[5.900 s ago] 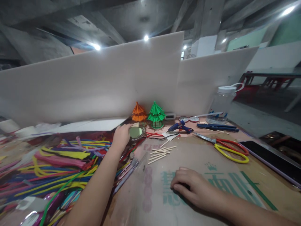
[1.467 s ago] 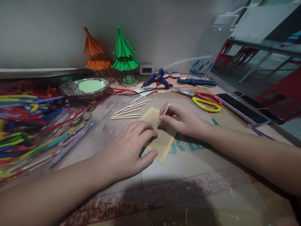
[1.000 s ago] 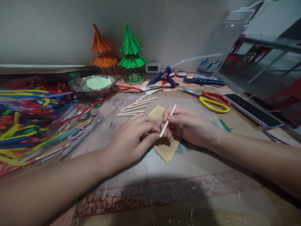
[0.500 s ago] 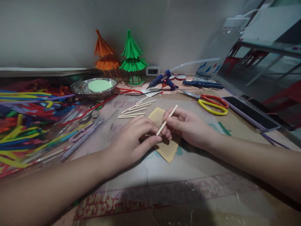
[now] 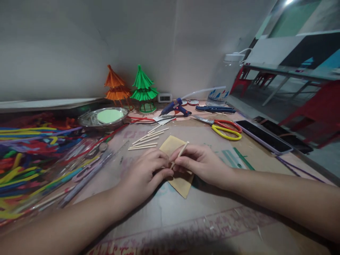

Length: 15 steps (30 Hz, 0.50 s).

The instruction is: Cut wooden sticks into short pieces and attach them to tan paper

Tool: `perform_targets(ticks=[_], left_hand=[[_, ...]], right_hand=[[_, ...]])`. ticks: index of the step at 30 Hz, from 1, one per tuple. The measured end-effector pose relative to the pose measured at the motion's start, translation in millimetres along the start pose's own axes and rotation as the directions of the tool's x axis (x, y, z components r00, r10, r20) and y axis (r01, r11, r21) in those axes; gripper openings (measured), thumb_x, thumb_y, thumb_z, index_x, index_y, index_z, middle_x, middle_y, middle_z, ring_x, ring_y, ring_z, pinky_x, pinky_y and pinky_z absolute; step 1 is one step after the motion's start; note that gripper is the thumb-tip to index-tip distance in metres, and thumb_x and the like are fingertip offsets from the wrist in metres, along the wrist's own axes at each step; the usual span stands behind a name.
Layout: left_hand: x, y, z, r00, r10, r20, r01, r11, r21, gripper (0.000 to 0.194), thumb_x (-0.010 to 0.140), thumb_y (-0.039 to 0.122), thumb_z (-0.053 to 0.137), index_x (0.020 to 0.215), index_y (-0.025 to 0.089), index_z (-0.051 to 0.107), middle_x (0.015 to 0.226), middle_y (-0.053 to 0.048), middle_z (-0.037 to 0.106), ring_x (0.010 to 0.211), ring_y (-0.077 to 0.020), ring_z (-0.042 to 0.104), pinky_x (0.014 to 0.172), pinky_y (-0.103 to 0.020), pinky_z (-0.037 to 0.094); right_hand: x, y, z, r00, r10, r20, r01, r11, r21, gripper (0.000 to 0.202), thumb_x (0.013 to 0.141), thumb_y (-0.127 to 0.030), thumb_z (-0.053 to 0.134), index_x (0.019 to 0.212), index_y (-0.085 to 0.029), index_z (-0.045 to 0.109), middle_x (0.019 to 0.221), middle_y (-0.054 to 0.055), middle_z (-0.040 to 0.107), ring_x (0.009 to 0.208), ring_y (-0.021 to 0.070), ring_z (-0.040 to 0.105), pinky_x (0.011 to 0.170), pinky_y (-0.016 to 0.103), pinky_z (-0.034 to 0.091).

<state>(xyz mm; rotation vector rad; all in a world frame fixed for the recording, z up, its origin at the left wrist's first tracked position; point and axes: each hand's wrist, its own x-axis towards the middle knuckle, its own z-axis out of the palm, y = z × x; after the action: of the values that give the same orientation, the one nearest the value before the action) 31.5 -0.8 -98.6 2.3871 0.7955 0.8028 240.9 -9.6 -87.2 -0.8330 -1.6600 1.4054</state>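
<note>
My right hand (image 5: 200, 163) pinches a thin wooden stick (image 5: 180, 153), tilted with its lower end down on a tan sheet of sandpaper (image 5: 173, 144). My left hand (image 5: 145, 173) lies flat on the left part of that sheet, its fingertips touching the stick's lower end. Several more wooden sticks (image 5: 146, 139) lie loose just beyond the sheet.
Coloured pipe cleaners (image 5: 32, 156) pile up at the left. A metal dish (image 5: 104, 118), orange (image 5: 114, 85) and green (image 5: 143, 85) paper trees and a blue glue gun (image 5: 175, 107) stand at the back. Yellow-handled scissors (image 5: 225, 128) and a phone (image 5: 262, 136) lie to the right.
My left hand went from the metal dish to the sandpaper, and my right hand took up a stick. The stick now points steeper, its end lower on the sheet. The camera tilted up.
</note>
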Motion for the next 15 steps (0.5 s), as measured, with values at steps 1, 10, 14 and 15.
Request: perform_targets(ticks=[1, 10, 14, 15], left_hand=[[0.1, -0.1, 0.0, 1.000, 0.005, -0.003, -0.005, 1.000, -0.005, 0.017, 0.099, 0.019, 0.061, 0.087, 0.020, 0.073, 0.096, -0.002, 0.070, 0.095, -0.0183, 0.060, 0.086, -0.032, 0.046], [-0.1, -0.7, -1.1, 0.995, 0.083, -0.053, -0.087, 0.993, -0.083, 0.011, 0.096, 0.017, 0.065, 0.090, 0.020, 0.073, 0.095, -0.001, 0.073, 0.093, -0.0171, 0.063, 0.087, -0.032, 0.046], [-0.1, -0.2, -0.6, 0.993, 0.076, -0.092, -0.083, 0.993, -0.081, 0.008, 0.095, 0.015, 0.067, 0.092, 0.019, 0.072, 0.094, -0.001, 0.071, 0.092, -0.0162, 0.063, 0.087, -0.031, 0.046], [-0.1, 0.2, -0.7, 0.993, 0.073, -0.098, -0.081, 0.993, -0.087, 0.008, 0.095, 0.014, 0.066, 0.092, 0.018, 0.072, 0.094, -0.001, 0.071, 0.092, -0.0157, 0.063, 0.087, -0.030, 0.046]], right_hand=[[0.5, 0.5, -0.2, 1.000, 0.012, 0.000, -0.012, 1.000, 0.010, 0.020, 0.091, -0.035, 0.068, 0.083, -0.017, 0.066, 0.078, 0.000, 0.067, 0.067, 0.0102, 0.058, 0.064, 0.025, 0.049], [6.8, 4.6, -4.9, 0.990, 0.143, -0.007, -0.139, 0.969, 0.204, 0.044, 0.078, -0.056, 0.081, 0.085, -0.017, 0.061, 0.069, -0.002, 0.067, 0.059, 0.0088, 0.058, 0.059, 0.023, 0.048], [9.6, 6.9, -9.0, 0.979, 0.197, 0.049, -0.203, 0.933, 0.298, 0.044, 0.078, -0.056, 0.082, 0.086, -0.017, 0.062, 0.067, -0.002, 0.067, 0.059, 0.0081, 0.060, 0.058, 0.020, 0.049], [10.4, 7.7, -9.9, 0.976, 0.208, 0.058, -0.216, 0.923, 0.318, 0.044, 0.077, -0.055, 0.083, 0.086, -0.017, 0.063, 0.068, -0.002, 0.068, 0.058, 0.0081, 0.061, 0.058, 0.019, 0.050]])
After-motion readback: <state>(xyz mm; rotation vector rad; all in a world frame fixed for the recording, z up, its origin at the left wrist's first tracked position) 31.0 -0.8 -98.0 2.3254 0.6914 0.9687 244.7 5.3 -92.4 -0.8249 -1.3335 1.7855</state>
